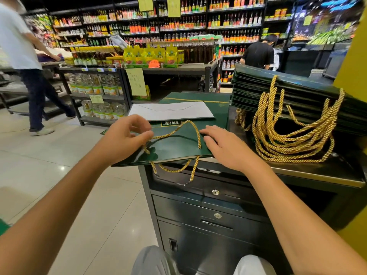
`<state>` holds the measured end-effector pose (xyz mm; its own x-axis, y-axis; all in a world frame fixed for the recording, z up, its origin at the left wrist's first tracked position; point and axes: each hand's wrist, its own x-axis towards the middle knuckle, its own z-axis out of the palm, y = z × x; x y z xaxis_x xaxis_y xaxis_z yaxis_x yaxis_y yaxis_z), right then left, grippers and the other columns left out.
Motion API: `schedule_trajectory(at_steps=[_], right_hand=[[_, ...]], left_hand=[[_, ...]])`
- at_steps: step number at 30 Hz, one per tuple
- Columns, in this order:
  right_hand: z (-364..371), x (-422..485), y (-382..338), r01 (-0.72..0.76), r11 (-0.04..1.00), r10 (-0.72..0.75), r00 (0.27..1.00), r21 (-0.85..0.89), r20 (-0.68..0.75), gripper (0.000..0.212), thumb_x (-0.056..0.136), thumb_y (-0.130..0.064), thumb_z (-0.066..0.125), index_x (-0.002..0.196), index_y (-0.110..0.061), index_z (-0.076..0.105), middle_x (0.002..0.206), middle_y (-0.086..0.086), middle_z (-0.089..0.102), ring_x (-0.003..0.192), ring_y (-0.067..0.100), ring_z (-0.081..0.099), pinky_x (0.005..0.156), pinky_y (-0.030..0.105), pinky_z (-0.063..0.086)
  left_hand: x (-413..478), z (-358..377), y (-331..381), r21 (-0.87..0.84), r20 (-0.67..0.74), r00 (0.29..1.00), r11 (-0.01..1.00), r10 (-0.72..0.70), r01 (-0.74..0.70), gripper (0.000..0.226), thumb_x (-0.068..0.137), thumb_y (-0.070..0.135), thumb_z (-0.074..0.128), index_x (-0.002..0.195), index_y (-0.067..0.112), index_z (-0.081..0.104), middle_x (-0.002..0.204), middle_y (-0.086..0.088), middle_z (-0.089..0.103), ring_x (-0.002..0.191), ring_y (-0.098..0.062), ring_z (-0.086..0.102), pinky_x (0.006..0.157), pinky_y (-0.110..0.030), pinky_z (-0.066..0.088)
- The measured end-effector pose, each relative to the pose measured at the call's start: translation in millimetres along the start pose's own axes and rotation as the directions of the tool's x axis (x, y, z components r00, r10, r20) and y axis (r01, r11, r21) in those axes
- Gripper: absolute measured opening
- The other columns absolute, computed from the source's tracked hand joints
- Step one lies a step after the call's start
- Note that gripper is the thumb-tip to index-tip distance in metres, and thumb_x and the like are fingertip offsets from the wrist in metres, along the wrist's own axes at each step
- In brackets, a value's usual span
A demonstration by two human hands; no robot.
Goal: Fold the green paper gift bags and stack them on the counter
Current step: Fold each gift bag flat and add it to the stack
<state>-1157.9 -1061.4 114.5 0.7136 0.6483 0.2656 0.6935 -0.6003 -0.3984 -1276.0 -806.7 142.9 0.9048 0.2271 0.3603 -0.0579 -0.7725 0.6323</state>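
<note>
Head: bag stack (258, 84) beside flat bag (174, 144)

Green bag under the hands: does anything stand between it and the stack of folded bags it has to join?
Nothing visible does. The green bag lies flat on the counter under the right hand; the stack sits just right of it, with only its own gold handles spilling in front.

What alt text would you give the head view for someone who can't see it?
A left hand pinches the gold cord of a flat green bag on a counter, while the right hand presses it down. A stack of folded bags sits to the right, shop shelves behind.
</note>
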Motion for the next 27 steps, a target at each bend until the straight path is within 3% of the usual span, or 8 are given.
schedule_trajectory(at_steps=[3,6,8,12,16,19,22,27], right_hand=[[0.5,-0.4,-0.6,0.003,1.000,-0.003,1.000,0.007,0.005,0.041,0.111,-0.024,0.033,0.149,-0.021,0.048,0.157,0.001,0.044,0.151,0.014,0.026,0.119,0.026,0.016],[1.4,-0.4,-0.9,0.007,1.000,-0.007,1.000,0.022,0.000,0.040,0.111,-0.024,0.034,0.148,-0.021,0.049,0.157,0.001,0.044,0.151,0.014,0.026,0.118,0.022,0.014],[1.5,-0.2,-1.2,0.011,0.999,-0.011,1.000,0.030,-0.003,0.040,0.111,-0.024,0.034,0.148,-0.021,0.049,0.157,0.001,0.044,0.151,0.013,0.026,0.114,0.018,0.013],[1.0,-1.0,-2.5,0.012,0.999,-0.012,1.000,0.038,-0.005,0.040,0.110,-0.023,0.035,0.148,-0.021,0.049,0.157,-0.001,0.044,0.150,0.011,0.026,0.111,0.014,0.011],[0.9,-1.5,-2.3,-0.001,0.998,0.002,1.000,0.057,-0.019,0.039,0.110,-0.025,0.038,0.146,-0.022,0.051,0.154,0.001,0.047,0.147,0.012,0.030,0.118,0.026,0.018],[2.5,-0.1,0.2,-0.004,0.999,0.005,1.000,0.051,-0.018,0.039,0.110,-0.026,0.038,0.146,-0.023,0.051,0.154,0.003,0.047,0.145,0.015,0.034,0.118,0.029,0.022],[3.9,1.3,3.1,-0.015,0.999,0.015,1.000,0.040,-0.011,0.040,0.110,-0.030,0.037,0.148,-0.027,0.049,0.160,-0.001,0.039,0.152,0.014,0.025,0.122,0.031,0.017],[5.0,1.3,3.4,-0.028,0.999,0.028,1.000,0.021,-0.008,0.042,0.110,-0.031,0.037,0.150,-0.025,0.047,0.161,-0.002,0.038,0.152,0.013,0.025,0.123,0.032,0.017]], left_hand=[[-15.8,-8.6,-12.5,0.181,0.046,0.999,0.983,-0.007,-0.001,0.013,0.091,0.039,0.068,0.097,0.029,0.072,0.104,0.009,0.068,0.101,-0.008,0.061,0.095,-0.039,0.054],[-29.2,-12.8,-16.5,0.219,0.067,0.998,0.976,-0.008,-0.007,0.041,0.084,0.054,0.064,0.115,0.027,0.071,0.114,0.010,0.065,0.103,-0.006,0.060,0.093,-0.028,0.052],[-34.3,-12.0,-16.9,0.213,0.032,0.999,0.977,-0.007,-0.001,0.049,0.078,0.064,0.059,0.107,0.027,0.074,0.108,0.010,0.065,0.098,-0.006,0.060,0.084,-0.025,0.052],[-40.6,0.5,-14.8,0.263,0.032,0.999,0.964,0.016,-0.024,0.024,0.084,0.048,0.072,0.101,0.031,0.072,0.108,0.010,0.063,0.098,-0.009,0.059,0.079,-0.023,0.050],[-38.6,8.3,-10.5,0.205,0.007,0.999,0.978,0.033,-0.034,0.006,0.089,0.030,0.074,0.095,0.031,0.074,0.111,0.008,0.066,0.103,-0.011,0.060,0.092,-0.031,0.051],[-34.9,9.3,-12.1,0.191,-0.006,0.999,0.981,0.038,-0.036,0.005,0.093,0.026,0.070,0.091,0.031,0.070,0.105,0.008,0.068,0.098,-0.009,0.061,0.087,-0.026,0.049],[-34.0,7.1,-12.6,0.075,-0.011,1.000,0.997,0.026,-0.025,0.006,0.099,0.026,0.060,0.095,0.025,0.064,0.101,0.007,0.069,0.095,-0.004,0.062,0.081,-0.018,0.047],[-30.3,-4.7,-10.9,-0.384,-0.181,0.969,0.919,-0.166,0.086,0.009,0.104,0.021,0.052,0.096,0.020,0.058,0.096,-0.001,0.075,0.095,-0.012,0.071,0.087,-0.031,0.053]])
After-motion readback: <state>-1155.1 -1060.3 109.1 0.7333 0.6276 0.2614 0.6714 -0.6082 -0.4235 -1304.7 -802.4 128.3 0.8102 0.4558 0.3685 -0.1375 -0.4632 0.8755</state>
